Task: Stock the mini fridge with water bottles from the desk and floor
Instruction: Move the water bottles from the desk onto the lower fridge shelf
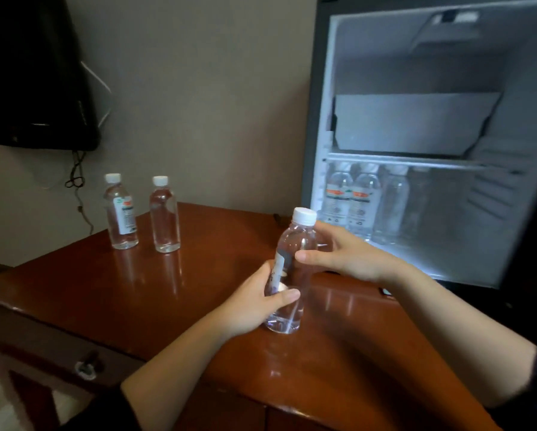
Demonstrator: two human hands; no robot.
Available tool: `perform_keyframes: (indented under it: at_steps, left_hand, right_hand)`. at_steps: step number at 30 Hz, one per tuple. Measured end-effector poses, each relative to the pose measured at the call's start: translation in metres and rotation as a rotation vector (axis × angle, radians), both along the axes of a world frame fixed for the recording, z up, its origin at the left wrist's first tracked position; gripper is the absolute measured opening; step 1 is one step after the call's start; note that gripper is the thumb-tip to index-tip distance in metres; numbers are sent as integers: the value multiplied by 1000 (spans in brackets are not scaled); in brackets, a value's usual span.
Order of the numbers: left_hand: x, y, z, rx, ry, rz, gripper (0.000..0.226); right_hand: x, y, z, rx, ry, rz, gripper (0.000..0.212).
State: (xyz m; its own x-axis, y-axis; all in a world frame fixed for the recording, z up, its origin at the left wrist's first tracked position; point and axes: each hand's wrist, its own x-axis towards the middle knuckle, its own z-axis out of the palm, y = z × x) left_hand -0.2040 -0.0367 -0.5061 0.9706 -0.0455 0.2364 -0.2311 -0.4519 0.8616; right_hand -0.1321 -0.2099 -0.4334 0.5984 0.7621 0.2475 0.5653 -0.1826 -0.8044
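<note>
Water bottle (298, 237) is held upright over the wooden desk (136, 290), gripped low by the left hand (251, 303) and clasped higher by the right hand (345, 256), just beside the open mini fridge (318, 119).

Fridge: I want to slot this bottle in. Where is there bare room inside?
The fridge floor is bare right of the stocked bottles, out to the right wall. Its left end is crowded. Above the shelf, a grey box fills most of the width.
</note>
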Motion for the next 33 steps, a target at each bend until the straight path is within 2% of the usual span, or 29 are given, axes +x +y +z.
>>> perform_keyframes:
  at_steps: [7,10,15,20,23,27,33]
  left_hand:
    - [49,-74,10,-8,3,-167,40]
    - [68,-106,20,-30,1,-202,40]
    - [97,-150,31,-75,-64,-158,42]
    - [120,-185,33,1,-192,-13,50]
    - [131,-199,28,-1,-180,-1,61]
    - [141,-208,22,-22,-103,-48,69]
    - [157,-214,18,-43,-125,-65,70]
  right_hand:
    - [14,-76,5,54,-30,-203,40]
    - [23,-103,12,87,-63,-295,23]
    - [44,-134,24,46,-184,-460,26]
    - [74,-148,30,-75,-341,-689,42]
    - [86,-151,31,-118,-332,-813,49]
    - [102,-151,25,-131,-289,-944,44]
    - [120,-151,25,-82,-268,-948,44]
